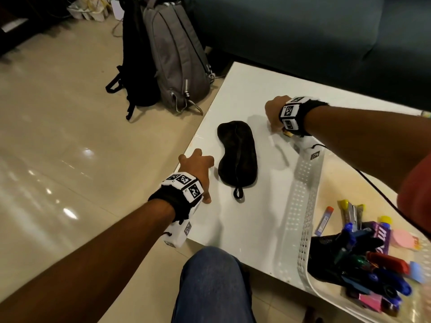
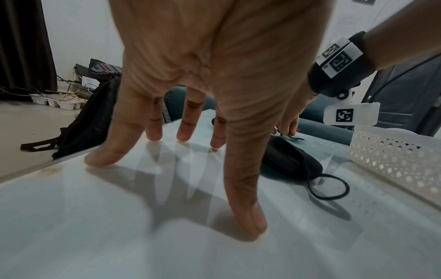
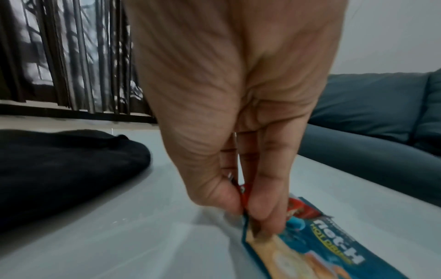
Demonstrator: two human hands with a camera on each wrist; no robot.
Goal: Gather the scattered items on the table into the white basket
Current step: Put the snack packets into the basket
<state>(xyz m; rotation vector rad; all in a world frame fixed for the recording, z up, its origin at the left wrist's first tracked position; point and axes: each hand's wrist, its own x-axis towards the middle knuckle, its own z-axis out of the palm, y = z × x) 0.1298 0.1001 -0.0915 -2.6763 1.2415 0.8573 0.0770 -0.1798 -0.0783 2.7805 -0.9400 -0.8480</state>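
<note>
Head view: the right hand (image 1: 274, 114) is down on the tabletop (image 1: 245, 220) past the far end of the basket (image 1: 303, 206), fingers bunched on something it mostly hides. The left hand (image 1: 198, 169) rests at the tabletop's left edge, fingers spread, holding nothing, just beside the eye mask (image 1: 236, 151). The basket already carries pens and packets at its near end, so the mask and whatever the right hand is working on look like the last 2 loose items in sight.

Left wrist view: the left hand's fingertips (image 2: 248, 224) are planted flat on the glossy tabletop, straight and apart. The mask (image 2: 291, 162) lies just to their right, its elastic loop (image 2: 331, 186) trailing toward the basket wall (image 2: 396, 154).

Right wrist view: the thumb and 2 fingers (image 3: 264, 203) pinch the corner of a flat blue sachet (image 3: 317, 239), which otherwise lies flat on the tabletop; a red strip shows between the fingertips. The mask (image 3: 59, 168) sits well to the left.

To do this pick well, I would keep the pinch deep enough on the corner that the thin sachet does not slip, peel it up off the smooth surface instead of dragging it, then carry it the short way over the basket rim before letting go. The free left hand could take the mask by its middle, so the loop does not snag.
</note>
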